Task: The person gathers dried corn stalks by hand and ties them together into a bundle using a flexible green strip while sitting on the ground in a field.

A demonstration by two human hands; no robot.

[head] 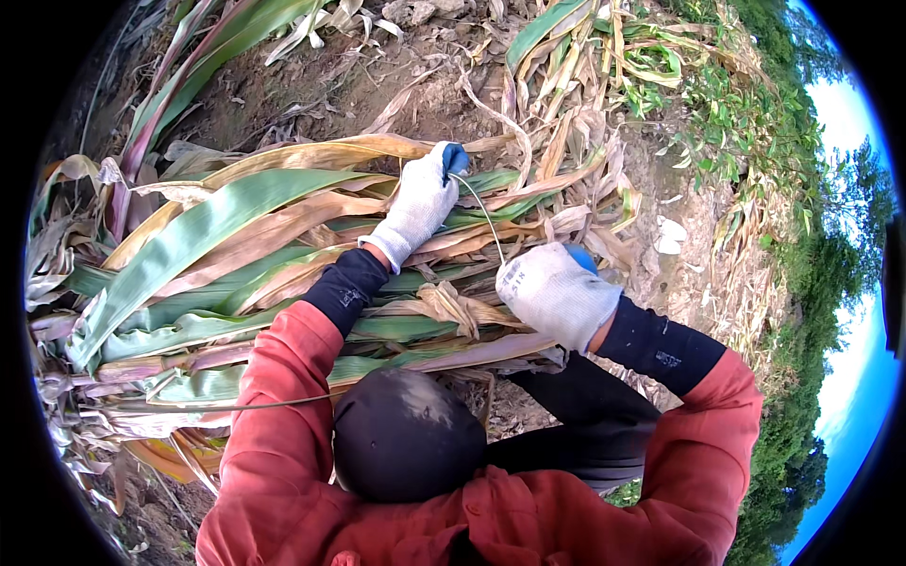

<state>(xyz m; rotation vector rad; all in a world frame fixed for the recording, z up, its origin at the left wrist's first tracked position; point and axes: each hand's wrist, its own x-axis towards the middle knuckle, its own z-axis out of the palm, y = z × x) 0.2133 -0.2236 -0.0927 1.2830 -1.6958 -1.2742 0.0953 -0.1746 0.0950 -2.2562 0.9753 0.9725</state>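
Note:
A heap of green and dried corn stalks with long leaves (233, 219) lies across the ground before me. My left hand (425, 194), in a white knit glove with blue coating, rests over the upper part of the heap, its fingertips closed on one end of a thin pale strand (488, 214). The strand curves down to my right hand (559, 293), gloved alike, which is closed on its other visible end at the heap's right side. The fingers of my right hand are mostly hidden under the back of the glove.
My dark-clad knee (407, 435) is bent against the heap's near edge. A long thin stem (283, 403) crosses my left sleeve. More dry leaves (566, 71) lie at the upper right, bare soil (318, 85) beyond the heap, and green shrubs (800, 283) at the right.

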